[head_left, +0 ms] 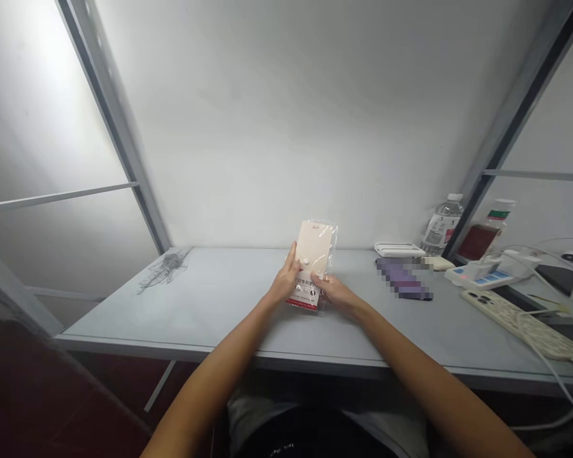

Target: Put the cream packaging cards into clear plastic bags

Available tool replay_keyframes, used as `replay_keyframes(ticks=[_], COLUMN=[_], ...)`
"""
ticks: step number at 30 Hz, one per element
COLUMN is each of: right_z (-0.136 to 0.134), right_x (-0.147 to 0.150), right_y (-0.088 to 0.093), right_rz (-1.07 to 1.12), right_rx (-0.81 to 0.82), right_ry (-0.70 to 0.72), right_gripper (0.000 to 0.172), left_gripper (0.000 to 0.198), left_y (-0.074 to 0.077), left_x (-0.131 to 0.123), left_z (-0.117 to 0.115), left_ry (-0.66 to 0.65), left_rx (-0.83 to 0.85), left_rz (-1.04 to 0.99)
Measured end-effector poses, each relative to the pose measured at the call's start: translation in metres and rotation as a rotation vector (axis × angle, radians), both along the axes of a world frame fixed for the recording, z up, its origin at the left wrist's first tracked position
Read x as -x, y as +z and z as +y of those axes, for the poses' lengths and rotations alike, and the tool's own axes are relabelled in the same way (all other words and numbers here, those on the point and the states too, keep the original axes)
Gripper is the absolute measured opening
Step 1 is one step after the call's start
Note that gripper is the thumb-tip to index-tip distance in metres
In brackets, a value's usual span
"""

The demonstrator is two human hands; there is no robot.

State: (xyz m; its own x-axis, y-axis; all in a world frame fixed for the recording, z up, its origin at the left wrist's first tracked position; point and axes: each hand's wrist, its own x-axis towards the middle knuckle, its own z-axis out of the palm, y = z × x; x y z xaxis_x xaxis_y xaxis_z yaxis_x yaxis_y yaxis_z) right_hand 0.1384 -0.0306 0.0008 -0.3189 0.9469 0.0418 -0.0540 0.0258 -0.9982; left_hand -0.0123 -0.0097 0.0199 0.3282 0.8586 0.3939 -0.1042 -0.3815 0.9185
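Clear plastic packet (315, 257), cream card inside, red band along lower end, small printed characters on front. Held near upright, top leaning slightly away, above middle of grey desk (219, 305); contact between lower end and desk not possible to tell.

Bare forearms: two, reaching in from lower corners of view, converging at packet, elbows wide.

Left grip (284, 280): closed on packet's left edge, thumb raised along front face.

Right grip (334, 294): closed on packet's lower right side, fingers (319, 278) laid across front face, just above red band.

Packet position: directly between both grips, upper half standing clear above them.

Right of packet, along desk: pixelated purple object (403, 278), detail obscured; flat white box (399, 250), just behind it; clear water bottle (442, 226), near back edge; bottle with dark red contents (482, 238), farther right; white power strip (482, 275), cables attached; long cream socket strip (520, 327), near right edge.

Left of packet: grey sketch-like marking (165, 270) on desk surface, well apart from left grip.
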Motion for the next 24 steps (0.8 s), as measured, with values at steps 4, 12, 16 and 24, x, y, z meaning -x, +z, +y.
replay_keyframes(ticks=[4, 12, 16, 24], right_z=[0.0032, 0.0033, 0.0015, -0.0036], right_x=[-0.0015, -0.0046, -0.0046, -0.0042], right_y=[-0.0009, 0.0006, 0.0015, 0.0035], right_rz=[0.061, 0.138, 0.153, 0.146], right_rx=[0.038, 0.057, 0.058, 0.057], right_ry=[-0.001, -0.063, -0.044, -0.021], right_gripper=[0.041, 0.043, 0.043, 0.044], left_gripper=[0.061, 0.048, 0.043, 0.034], left_y=[0.0002, 0.0028, 0.0044, 0.0061], left_x=[0.0005, 0.0042, 0.0050, 0.0075], left_z=[0.0053, 0.0081, 0.0045, 0.0038], left_ry=[-0.047, -0.241, -0.287, -0.319], left_rx=[0.149, 0.399, 0.422, 0.424], left_rz=[-0.168, -0.223, -0.187, -0.112])
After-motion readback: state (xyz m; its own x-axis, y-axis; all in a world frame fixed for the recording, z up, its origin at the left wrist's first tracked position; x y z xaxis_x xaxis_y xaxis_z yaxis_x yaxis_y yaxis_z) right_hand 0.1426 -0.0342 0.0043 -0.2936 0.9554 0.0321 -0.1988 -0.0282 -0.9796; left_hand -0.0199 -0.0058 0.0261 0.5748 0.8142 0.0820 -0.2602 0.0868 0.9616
